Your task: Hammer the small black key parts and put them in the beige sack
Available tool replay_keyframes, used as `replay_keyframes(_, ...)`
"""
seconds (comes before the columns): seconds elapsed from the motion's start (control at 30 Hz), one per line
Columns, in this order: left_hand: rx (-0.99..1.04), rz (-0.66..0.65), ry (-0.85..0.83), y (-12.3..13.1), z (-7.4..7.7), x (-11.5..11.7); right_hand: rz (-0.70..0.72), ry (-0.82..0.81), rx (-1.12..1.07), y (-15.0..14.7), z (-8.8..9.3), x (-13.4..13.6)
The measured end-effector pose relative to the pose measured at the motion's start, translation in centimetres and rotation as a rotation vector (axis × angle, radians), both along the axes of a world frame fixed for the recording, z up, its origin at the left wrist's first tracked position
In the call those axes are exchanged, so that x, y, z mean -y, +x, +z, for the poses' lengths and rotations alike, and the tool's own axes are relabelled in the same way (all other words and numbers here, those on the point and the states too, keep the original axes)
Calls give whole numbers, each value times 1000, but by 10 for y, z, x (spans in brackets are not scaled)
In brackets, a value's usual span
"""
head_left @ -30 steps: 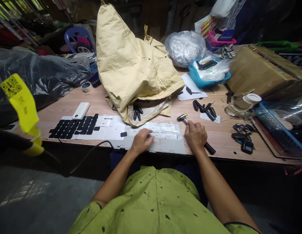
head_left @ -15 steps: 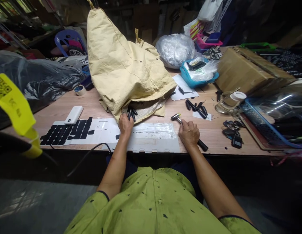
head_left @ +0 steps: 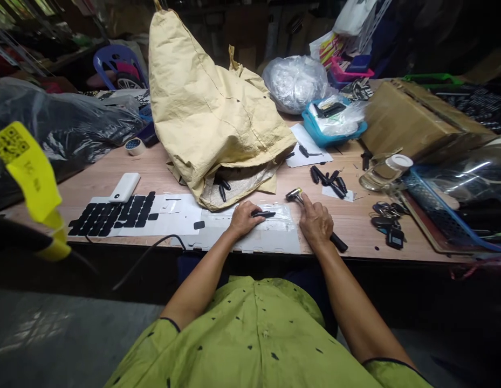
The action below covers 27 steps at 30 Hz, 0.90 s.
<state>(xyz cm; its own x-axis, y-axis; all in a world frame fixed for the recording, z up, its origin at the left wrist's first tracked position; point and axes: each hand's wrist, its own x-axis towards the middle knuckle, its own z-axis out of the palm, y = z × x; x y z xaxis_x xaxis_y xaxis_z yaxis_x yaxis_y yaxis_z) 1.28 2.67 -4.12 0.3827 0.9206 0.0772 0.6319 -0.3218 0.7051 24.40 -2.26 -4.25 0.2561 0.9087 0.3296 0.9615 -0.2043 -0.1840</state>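
Note:
My left hand (head_left: 244,218) is closed on one end of a slim black piece (head_left: 267,214), which lies flat just above the white sheet covered with clear plastic (head_left: 282,229). What kind of part it is I cannot make out. In my right hand (head_left: 316,222) is a hammer (head_left: 338,242), its metal head near the sheet's right edge and its black handle sticking out below my palm. Beyond my left hand, the large tan sack (head_left: 218,102) lies with its mouth towards me, and a few similar black pieces (head_left: 222,193) show inside it.
A pile of black pieces (head_left: 329,180) lies right of the hammer. To the left are rows of black stickers (head_left: 108,217), a white power bank (head_left: 125,187) and tape (head_left: 135,146). Keys (head_left: 390,223), a glass jar (head_left: 385,172), a blue basket (head_left: 444,207) and a cardboard box (head_left: 412,116) stand right.
My left hand has come out from the sack's mouth, moving right and towards me with a black piece in its fingers. My right hand stays on the hammer, almost unmoved.

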Motion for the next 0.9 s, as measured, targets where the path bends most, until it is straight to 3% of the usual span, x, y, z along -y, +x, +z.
replay_keyframes(0.13, 30, 19, -19, 2, -1, 2, 40, 49, -187, -12, 10, 18)
replay_keyframes(0.3, 44, 65, -49, 8, 1, 5, 387, 51, -536, -44, 15, 41)
replay_keyframes(0.37, 47, 80, -61, 10, 2, 5, 451, 9, -603, -53, 12, 44)
replay_keyframes(0.77, -1, 95, -66, 15, 6, 5, 404, -132, -426, -65, 15, 48)
replay_keyframes(0.9, -19, 104, -50, 15, 6, 7, 396, -82, -446, -61, 14, 48)
